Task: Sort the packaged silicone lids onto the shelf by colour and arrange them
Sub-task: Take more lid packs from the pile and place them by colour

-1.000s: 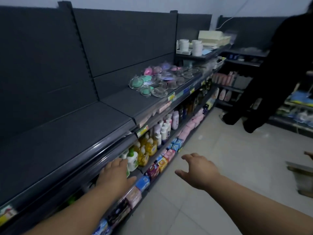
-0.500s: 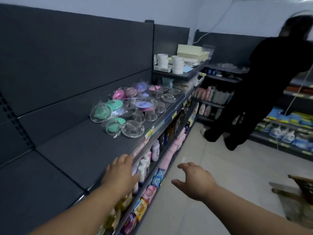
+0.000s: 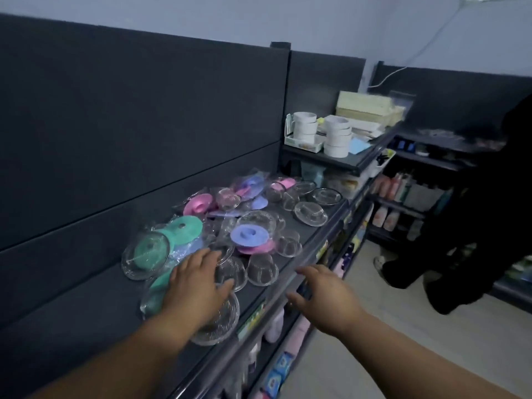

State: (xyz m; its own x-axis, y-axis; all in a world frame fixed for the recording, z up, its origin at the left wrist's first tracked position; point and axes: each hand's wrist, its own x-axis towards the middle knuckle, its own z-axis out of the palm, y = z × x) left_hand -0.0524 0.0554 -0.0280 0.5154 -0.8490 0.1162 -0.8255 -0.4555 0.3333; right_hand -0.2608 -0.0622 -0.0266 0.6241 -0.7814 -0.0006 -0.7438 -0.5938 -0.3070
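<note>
Shelf point(image 3: 86, 312): dark top deck of a shop rack, with a price strip along the front edge.
Lids: all in one loose heap on the shelf, in crinkly clear packs with the colours jumbled together.
Green lids point(image 3: 184, 228): at the near left of the heap, overlapping each other.
Pink lid point(image 3: 198, 204): further back, tilted against the other packs. A second pink one pokes out under the purple.
Purple lid point(image 3: 247, 233): in the middle, lying flat on top of pink.
Clear lids point(image 3: 311, 213): mostly along the front edge and the far end, some dome-side up.
Left hand point(image 3: 195, 286): palm down over the near end of the heap, fingers straight and spread, not gripping anything. It covers part of a green pack, and a big clear lid point(image 3: 221, 321) sits just under the wrist.
Right hand point(image 3: 325, 300): out past the shelf's front edge over the aisle, fingers apart and loosely bent, holding nothing.
Cups point(image 3: 336, 136): white stacks on a higher shelf beyond the heap, with pale boxes point(image 3: 365, 106) behind them.
Bottles point(image 3: 385, 217): on lower shelves at the far end, blurry.
Person point(image 3: 489, 211): dressed in black, standing in the aisle on the right.
</note>
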